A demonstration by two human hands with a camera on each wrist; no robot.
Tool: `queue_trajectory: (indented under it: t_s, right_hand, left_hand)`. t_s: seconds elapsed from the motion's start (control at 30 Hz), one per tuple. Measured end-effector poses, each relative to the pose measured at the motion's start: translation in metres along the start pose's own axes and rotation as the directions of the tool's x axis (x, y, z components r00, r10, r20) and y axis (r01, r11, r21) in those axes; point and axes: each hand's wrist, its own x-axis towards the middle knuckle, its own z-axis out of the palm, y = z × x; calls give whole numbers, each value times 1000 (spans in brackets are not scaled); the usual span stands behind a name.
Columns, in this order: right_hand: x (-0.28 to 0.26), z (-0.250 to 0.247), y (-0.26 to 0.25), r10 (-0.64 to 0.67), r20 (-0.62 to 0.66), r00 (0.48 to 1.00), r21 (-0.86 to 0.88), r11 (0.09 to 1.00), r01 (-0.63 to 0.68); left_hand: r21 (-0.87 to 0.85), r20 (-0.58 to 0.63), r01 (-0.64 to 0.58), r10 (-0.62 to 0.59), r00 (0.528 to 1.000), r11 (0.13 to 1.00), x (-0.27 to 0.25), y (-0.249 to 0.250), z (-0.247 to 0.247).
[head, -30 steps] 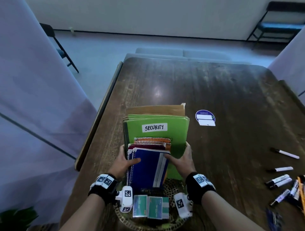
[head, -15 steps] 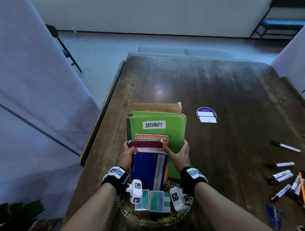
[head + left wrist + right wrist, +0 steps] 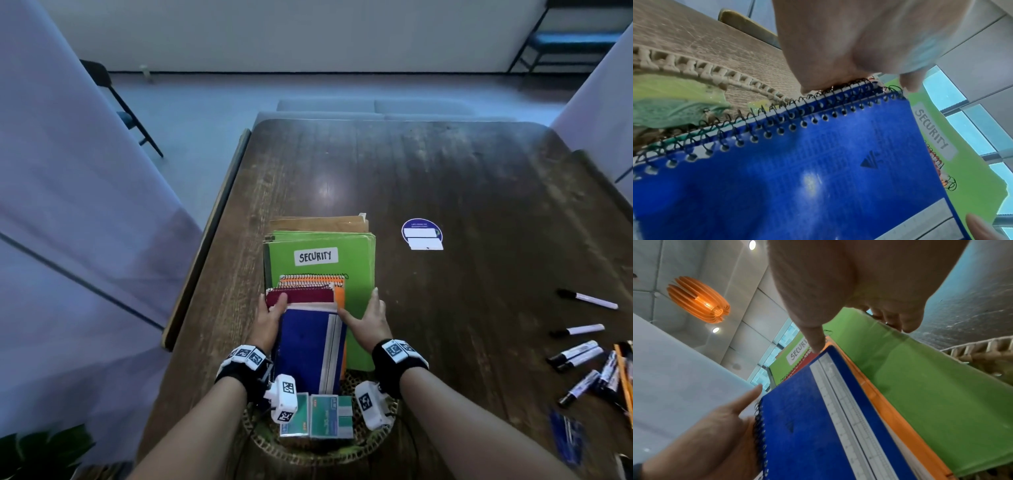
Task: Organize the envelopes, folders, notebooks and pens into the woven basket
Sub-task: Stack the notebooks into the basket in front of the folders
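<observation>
A woven basket [image 3: 383, 411] sits at the table's near edge. Brown envelopes [image 3: 318, 223], a green folder [image 3: 356, 274] labelled SECURITY, and orange [image 3: 339, 298], maroon [image 3: 301, 296] and blue notebooks [image 3: 308, 346] stand leaning in it. My left hand [image 3: 272, 315] grips the notebooks' spiral edge [image 3: 818, 104], thumb on the maroon cover. My right hand [image 3: 368, 317] holds the other side: the thumb [image 3: 816, 344] touches the blue notebook's corner and the fingers curl round the green folder's edge [image 3: 900, 337].
Several markers [image 3: 575, 356] and an orange pencil [image 3: 625, 383] lie loose at the table's right. Two more markers [image 3: 589, 300] lie further out. A round blue sticker [image 3: 422, 234] is beside the folder. Small green-and-white boxes [image 3: 318, 416] fill the basket's front.
Both hands slid up the sides of the stack. My left thumb moved from the blue cover to the maroon one. The notebooks now sit more squarely together.
</observation>
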Motion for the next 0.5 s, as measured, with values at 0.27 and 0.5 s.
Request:
queue_trajectory:
  t_s: [0.27, 0.5]
  right_hand:
    - [-28, 35, -12, -94, -84, 992, -261, 963, 69]
    - [-26, 38, -10, -123, 161, 979, -138, 980, 146]
  left_hand:
    - [51, -22, -20, 21, 1000, 998, -9, 16, -2]
    - [95, 32, -73, 71, 997, 993, -10, 12, -9]
